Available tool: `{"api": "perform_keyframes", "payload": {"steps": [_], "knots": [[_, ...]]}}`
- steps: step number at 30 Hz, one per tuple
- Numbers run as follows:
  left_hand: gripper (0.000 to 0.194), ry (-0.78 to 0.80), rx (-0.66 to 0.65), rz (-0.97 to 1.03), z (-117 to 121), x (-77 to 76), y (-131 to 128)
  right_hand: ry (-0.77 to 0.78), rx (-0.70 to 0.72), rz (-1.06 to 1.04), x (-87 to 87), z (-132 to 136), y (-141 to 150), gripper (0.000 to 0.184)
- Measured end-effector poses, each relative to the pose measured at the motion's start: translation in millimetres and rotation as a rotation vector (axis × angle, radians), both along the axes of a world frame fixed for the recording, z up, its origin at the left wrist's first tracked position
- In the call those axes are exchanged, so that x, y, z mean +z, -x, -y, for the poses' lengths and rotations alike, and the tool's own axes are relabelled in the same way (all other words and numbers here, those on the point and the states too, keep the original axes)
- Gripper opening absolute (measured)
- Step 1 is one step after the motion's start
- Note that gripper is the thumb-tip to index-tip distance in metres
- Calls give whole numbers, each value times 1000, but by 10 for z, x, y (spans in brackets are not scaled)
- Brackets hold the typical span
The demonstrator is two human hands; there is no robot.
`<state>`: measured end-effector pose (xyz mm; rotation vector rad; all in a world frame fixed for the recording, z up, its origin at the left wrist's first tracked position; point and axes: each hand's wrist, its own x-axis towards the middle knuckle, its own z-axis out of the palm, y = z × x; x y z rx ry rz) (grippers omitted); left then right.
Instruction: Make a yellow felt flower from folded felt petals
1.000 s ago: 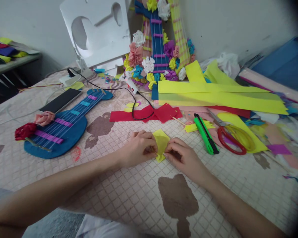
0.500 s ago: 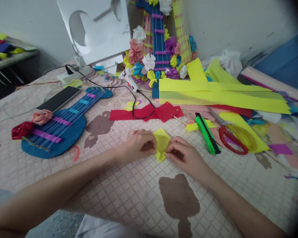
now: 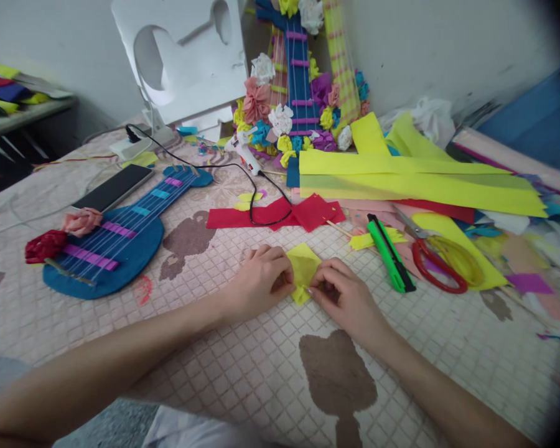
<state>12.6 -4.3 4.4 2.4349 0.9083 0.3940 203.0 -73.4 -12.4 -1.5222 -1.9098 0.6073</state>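
Note:
A small piece of yellow crepe paper lies on the patterned tablecloth, its lower part crumpled. My left hand pinches its left edge, and from the other side my right hand pinches the right edge. The fingers of both hands are curled closed, with the fingertips close to each other near the crumpled part. Just beyond the hands lie red crepe paper pieces. To the right of my right hand are a green box cutter and red-handled scissors.
A blue toy guitar with paper roses lies at left beside a phone. A white glue gun trails its black cord across the red paper. Yellow crepe strips spread at back right. Flower-decorated guitars lean against the wall.
Both hands stay at the yellow paper, and its lower part looks more gathered and crumpled. The camera view has shifted slightly.

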Motion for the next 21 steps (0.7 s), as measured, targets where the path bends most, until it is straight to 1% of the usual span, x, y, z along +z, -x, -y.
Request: {"api": "perform_keyframes", "payload": {"steps": [2, 4, 7, 10, 12, 15, 21], "knots": [[7, 4, 6, -5, 16, 5, 2, -3, -3, 3, 5, -1, 6, 12], [5, 25, -15, 7, 11, 4, 15, 13, 5, -6, 16, -3, 2, 12], [2, 88, -83, 28, -36, 15, 55, 72, 75, -36, 44, -6, -40, 10], [3, 144, -132, 15, -91, 59, 92, 126, 159, -70, 72, -5, -107, 11], [3, 158, -143, 3, -108, 85, 100, 136, 173, -84, 79, -4, -134, 11], [6, 139, -122, 0, -99, 78, 84, 119, 138, -78, 71, -2, -115, 9], [8, 19, -6, 8, -25, -42, 23, 55, 21, -25, 20, -1, -9, 12]]}}
